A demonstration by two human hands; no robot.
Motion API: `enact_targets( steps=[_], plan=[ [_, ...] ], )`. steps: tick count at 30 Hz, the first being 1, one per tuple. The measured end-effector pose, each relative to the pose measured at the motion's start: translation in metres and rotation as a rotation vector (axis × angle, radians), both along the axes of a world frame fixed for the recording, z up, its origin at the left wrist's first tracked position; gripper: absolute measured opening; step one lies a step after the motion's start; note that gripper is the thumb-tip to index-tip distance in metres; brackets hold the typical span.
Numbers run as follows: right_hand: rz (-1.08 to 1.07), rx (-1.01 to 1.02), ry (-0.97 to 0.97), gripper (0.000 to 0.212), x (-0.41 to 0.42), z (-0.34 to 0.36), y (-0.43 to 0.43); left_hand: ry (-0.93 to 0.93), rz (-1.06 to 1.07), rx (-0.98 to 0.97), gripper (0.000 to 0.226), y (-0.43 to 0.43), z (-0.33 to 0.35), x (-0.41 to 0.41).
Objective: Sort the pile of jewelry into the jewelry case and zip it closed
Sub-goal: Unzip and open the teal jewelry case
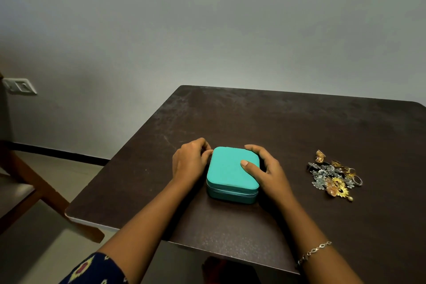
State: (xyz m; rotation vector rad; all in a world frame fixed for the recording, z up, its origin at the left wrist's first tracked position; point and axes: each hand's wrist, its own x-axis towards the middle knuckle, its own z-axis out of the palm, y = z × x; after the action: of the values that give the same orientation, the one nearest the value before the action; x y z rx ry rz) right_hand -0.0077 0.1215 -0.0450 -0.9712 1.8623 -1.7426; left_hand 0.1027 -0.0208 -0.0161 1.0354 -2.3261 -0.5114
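Observation:
A teal jewelry case (228,174) lies flat and zipped closed in the middle of the dark table (299,127). My left hand (190,160) is against the case's far left corner, its fingertips pinched together there, on what I cannot tell. My right hand (265,166) grips the case's right side, thumb pressed on the lid and fingers curled around the far right corner. A pile of jewelry (334,176), with gold rings, silver pieces and yellow floral earrings, sits on the table to the right, apart from both hands.
The table's left edge and front edge run close to my forearms. A wooden chair (34,193) stands left of the table. A grey wall with a switch plate (19,86) is behind.

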Motion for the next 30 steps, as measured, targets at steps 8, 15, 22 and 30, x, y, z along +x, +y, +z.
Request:
enact_targets(
  steps=[8, 15, 22, 30],
  plan=[
    [0.01, 0.01, 0.034, 0.041, -0.001, 0.0, 0.0, 0.15, -0.111, 0.171, 0.013, -0.002, -0.008, -0.013],
    [0.052, -0.002, 0.043, 0.054, 0.003, 0.006, 0.004, 0.512, -0.209, 0.546, 0.042, 0.02, -0.011, 0.009],
    [0.259, -0.001, 0.038, 0.07, -0.001, 0.011, 0.016, 0.161, -0.516, 0.573, 0.115, 0.026, -0.015, 0.041],
    [0.384, 0.147, 0.217, 0.087, -0.004, 0.02, 0.021, 0.051, -0.523, 0.457, 0.084, 0.03, -0.012, 0.042]
  ],
)
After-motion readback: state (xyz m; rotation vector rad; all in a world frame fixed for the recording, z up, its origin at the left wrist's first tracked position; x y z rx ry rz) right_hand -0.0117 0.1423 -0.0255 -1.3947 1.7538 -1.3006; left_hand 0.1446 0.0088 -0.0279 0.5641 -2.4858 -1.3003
